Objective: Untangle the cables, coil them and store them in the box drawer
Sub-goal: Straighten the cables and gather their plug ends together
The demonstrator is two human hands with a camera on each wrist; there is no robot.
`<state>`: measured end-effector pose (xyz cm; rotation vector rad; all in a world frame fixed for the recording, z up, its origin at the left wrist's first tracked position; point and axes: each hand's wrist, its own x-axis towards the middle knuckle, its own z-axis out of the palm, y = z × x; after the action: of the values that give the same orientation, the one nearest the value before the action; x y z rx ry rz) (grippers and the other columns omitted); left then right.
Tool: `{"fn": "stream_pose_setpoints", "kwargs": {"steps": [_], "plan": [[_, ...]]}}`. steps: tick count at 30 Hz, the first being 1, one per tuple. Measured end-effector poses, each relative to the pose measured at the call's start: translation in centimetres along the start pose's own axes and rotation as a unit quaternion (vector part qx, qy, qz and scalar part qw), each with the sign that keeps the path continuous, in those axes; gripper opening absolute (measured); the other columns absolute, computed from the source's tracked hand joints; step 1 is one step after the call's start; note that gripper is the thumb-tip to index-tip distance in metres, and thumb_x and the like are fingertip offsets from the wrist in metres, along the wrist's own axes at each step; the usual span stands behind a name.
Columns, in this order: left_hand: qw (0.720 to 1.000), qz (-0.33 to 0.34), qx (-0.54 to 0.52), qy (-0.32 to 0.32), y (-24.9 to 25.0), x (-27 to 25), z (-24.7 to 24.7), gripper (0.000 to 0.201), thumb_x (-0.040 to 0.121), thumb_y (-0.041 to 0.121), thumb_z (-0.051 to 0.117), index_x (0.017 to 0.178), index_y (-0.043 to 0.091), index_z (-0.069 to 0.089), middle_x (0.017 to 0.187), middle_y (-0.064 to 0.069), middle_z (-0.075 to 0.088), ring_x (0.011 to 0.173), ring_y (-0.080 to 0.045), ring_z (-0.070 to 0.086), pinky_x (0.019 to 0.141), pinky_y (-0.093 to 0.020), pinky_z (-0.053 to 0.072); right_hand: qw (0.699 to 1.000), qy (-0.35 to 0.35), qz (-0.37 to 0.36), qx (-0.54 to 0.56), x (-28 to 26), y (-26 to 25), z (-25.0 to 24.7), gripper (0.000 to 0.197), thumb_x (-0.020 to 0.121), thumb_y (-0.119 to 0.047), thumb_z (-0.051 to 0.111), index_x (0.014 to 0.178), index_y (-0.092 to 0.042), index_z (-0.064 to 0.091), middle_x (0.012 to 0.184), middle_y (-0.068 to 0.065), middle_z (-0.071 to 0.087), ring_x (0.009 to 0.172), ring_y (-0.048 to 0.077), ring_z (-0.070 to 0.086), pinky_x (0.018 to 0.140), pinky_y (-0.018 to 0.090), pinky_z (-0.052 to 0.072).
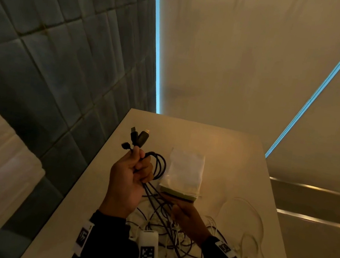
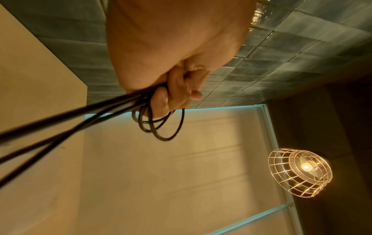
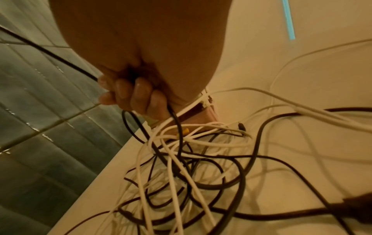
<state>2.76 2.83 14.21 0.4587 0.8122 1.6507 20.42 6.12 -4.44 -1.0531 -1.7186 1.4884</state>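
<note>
Nearest the person, a tangle of cables (image 1: 172, 242), black and white, lies in a heap on the pale table (image 1: 237, 150) between the two wrists. The right hand (image 1: 186, 214) is low over that heap, its fingers (image 3: 138, 93) curled round a black cable (image 3: 178, 127) that runs down into the tangle; white strands cross just beside it. Farther out and higher, the left hand (image 1: 129, 177) is raised above the table with its fingers (image 2: 177, 95) closed tight on a bundle of black cables (image 1: 156, 163). Small loops hang from the fist, several plugs (image 1: 139, 138) stick up above it, and straight lengths run from the fist back down toward the right hand and the heap. Just beyond the hands, a clear plastic bag (image 1: 185, 171) lies flat on the table. Behind the table stand a tiled wall (image 1: 56, 50) on the left and pale panels (image 1: 238, 51) edged with blue light strips (image 1: 157, 48). The left wrist view also shows a wire-cage lamp (image 2: 300, 171), lit.
</note>
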Motion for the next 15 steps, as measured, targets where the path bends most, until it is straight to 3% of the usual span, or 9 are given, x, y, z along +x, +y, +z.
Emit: {"fn": "stream_pose_setpoints", "kwargs": {"steps": [2, 3, 4, 6, 10, 13, 15], "plan": [[1.0, -0.001, 0.0, 0.01, -0.1, 0.0, -0.2, 0.031, 0.1, 0.025, 0.036, 0.074, 0.013, 0.047, 0.053, 0.007, 0.033, 0.041, -0.005, 0.024, 0.041, -0.02, 0.027, 1.0, -0.001, 0.005, -0.025, 0.2, 0.2, -0.1, 0.03, 0.097, -0.031, 0.049, 0.087, -0.015, 0.072, 0.095, -0.018, 0.07, 0.07, 0.007, 0.051, 0.065, 0.023, 0.042], [1.0, -0.002, 0.003, 0.016, -0.1, 0.0, -0.3, 0.032, 0.1, 0.025, 0.035, 0.074, 0.013, 0.047, 0.053, 0.007, 0.033, 0.041, -0.005, 0.024, 0.041, -0.02, 0.028, 0.999, 0.007, 0.021, -0.035, 0.2, -0.3, -0.2, 0.03, 0.099, -0.02, 0.049, 0.076, -0.022, 0.069, 0.091, -0.021, 0.07, 0.07, 0.004, 0.053, 0.066, 0.022, 0.043], [1.0, -0.003, 0.01, 0.021, 0.0, 0.0, -0.4, 0.033, 0.101, 0.025, 0.034, 0.074, 0.013, 0.047, 0.053, 0.007, 0.034, 0.042, -0.005, 0.024, 0.041, -0.02, 0.028, 0.999, 0.018, 0.033, -0.038, 0.3, -0.7, -0.3, 0.038, 0.099, -0.012, 0.048, 0.068, -0.026, 0.065, 0.077, -0.024, 0.068, 0.064, -0.002, 0.052, 0.063, 0.018, 0.043], [0.998, -0.006, 0.043, 0.036, 0.3, 0.1, -0.5, 0.034, 0.103, 0.025, 0.033, 0.075, 0.013, 0.047, 0.053, 0.007, 0.037, 0.042, -0.006, 0.026, 0.041, -0.02, 0.028, 0.998, 0.044, 0.041, -0.015, 0.7, -2.1, -0.8, 0.04, 0.097, -0.008, 0.052, 0.061, -0.025, 0.055, 0.053, -0.017, 0.057, 0.053, -0.003, 0.049, 0.054, 0.013, 0.039], [0.992, -0.024, 0.105, 0.073, -0.1, 0.1, -0.5, 0.033, 0.104, 0.025, 0.032, 0.076, 0.013, 0.045, 0.06, 0.002, 0.044, 0.046, -0.009, 0.034, 0.047, -0.023, 0.028, 0.987, 0.111, 0.044, 0.111, 1.9, -7.9, -1.7, 0.02, 0.093, -0.013, 0.06, 0.075, -0.003, 0.06, 0.059, 0.001, 0.053, 0.053, 0.016, 0.052, 0.05, 0.026, 0.047], [0.984, -0.04, 0.142, 0.105, -1.0, 0.0, 0.0, 0.033, 0.104, 0.024, 0.034, 0.077, 0.011, 0.045, 0.068, -0.006, 0.056, 0.054, -0.016, 0.046, 0.051, -0.026, 0.032, 0.986, 0.101, -0.045, 0.123, 2.0, -13.4, -1.9, 0.018, 0.092, -0.009, 0.061, 0.08, 0.004, 0.057, 0.059, 0.002, 0.049, 0.047, 0.01, 0.04, 0.041, 0.02, 0.035], [0.98, -0.043, 0.159, 0.111, -1.4, -0.1, 0.4, 0.032, 0.104, 0.024, 0.034, 0.079, 0.009, 0.047, 0.069, -0.008, 0.061, 0.059, -0.018, 0.049, 0.053, -0.028, 0.032, 0.984, 0.071, -0.115, 0.118, 1.8, -16.2, -1.7, 0.015, 0.091, -0.004, 0.061, 0.078, 0.001, 0.057, 0.058, -0.006, 0.054, 0.047, 0.003, 0.044, 0.043, 0.016, 0.035]]}}
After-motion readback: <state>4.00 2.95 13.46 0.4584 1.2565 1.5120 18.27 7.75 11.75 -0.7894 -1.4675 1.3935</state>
